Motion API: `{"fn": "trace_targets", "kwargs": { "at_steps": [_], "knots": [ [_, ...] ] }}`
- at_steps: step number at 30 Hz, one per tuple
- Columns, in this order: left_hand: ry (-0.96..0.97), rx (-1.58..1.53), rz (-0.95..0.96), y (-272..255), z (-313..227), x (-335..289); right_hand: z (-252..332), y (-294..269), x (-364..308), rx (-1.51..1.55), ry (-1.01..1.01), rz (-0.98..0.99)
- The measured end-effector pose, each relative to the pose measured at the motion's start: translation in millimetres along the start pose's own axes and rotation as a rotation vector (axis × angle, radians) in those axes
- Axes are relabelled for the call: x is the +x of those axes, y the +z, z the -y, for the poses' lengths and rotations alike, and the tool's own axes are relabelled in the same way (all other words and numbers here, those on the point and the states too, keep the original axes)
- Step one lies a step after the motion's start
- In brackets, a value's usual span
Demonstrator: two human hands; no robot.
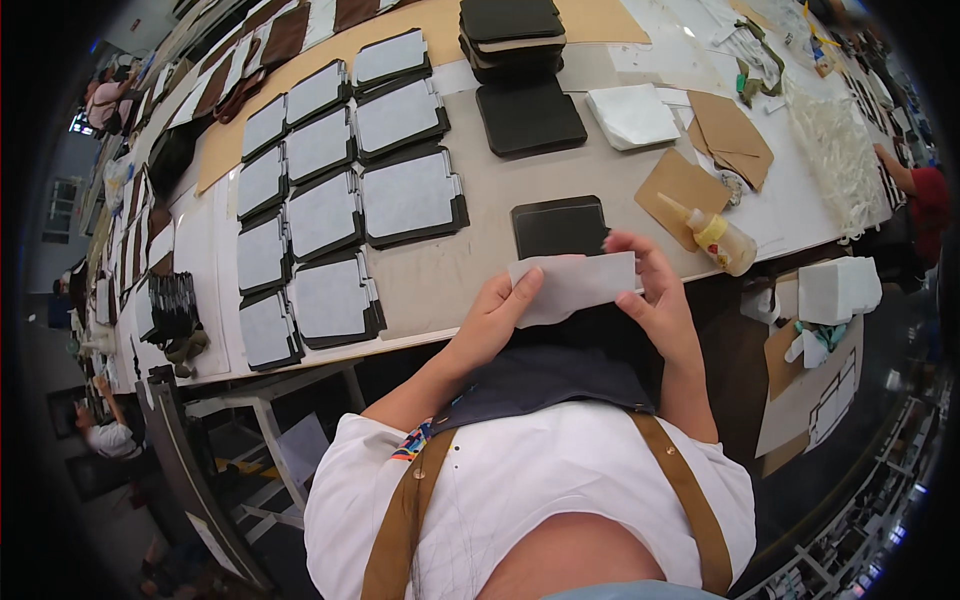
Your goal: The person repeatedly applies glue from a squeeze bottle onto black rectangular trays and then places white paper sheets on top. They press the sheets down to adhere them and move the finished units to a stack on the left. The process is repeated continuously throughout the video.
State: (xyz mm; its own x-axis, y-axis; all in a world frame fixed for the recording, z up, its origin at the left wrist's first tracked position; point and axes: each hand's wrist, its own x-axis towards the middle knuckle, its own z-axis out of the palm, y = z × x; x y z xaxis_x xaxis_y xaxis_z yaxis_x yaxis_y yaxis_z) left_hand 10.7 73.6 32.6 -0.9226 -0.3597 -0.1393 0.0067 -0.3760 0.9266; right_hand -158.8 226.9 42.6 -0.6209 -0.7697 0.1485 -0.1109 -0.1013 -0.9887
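A thin, pale grey rectangular sheet (575,290) hangs over the near table edge. My left hand (497,312) pinches its left end, thumb on top. My right hand (660,290) is at the sheet's right end, with thumb and fingers apart around that edge; whether the thumb touches the corner I cannot tell. Just beyond the sheet lies a black rounded-corner panel (560,226), its near part covered by the sheet. Farther off are more black panels (530,118) and a stack of pale sheets (632,116).
Rows of black pieces topped with light grey sheets (400,118) fill the table's left half. A tall black stack (512,35) stands at the back. On the right lie brown card pieces (680,195), a bottle with a yellow nozzle (725,243) and white strips (835,160). A red-sleeved person (925,205) is beyond.
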Motion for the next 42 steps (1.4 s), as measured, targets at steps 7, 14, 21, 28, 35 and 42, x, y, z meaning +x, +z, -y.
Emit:
{"fn": "trace_targets", "kwargs": {
  "at_steps": [7, 14, 21, 28, 35, 42],
  "knots": [
    [-0.125, 0.143, -0.124, -19, 36, 7, -30, -6, -18, -0.04, 0.355, -0.017],
    [0.029, 0.463, -0.302, -22, 49, 19, -60, -2, 10, -0.266, 0.226, -0.095],
    [0.184, 0.901, -0.401, -30, 56, 32, -82, 2, 39, -0.398, 0.16, -0.116],
    [0.208, 0.968, -0.462, -33, 60, 37, -82, 6, 46, -0.532, 0.085, -0.131],
    [0.214, 0.994, -0.461, -36, 62, 38, -77, 7, 45, -0.565, 0.117, -0.117],
    [0.167, 1.018, -0.45, -34, 60, 39, -74, 5, 46, -0.683, 0.098, -0.126]
  ]
}}
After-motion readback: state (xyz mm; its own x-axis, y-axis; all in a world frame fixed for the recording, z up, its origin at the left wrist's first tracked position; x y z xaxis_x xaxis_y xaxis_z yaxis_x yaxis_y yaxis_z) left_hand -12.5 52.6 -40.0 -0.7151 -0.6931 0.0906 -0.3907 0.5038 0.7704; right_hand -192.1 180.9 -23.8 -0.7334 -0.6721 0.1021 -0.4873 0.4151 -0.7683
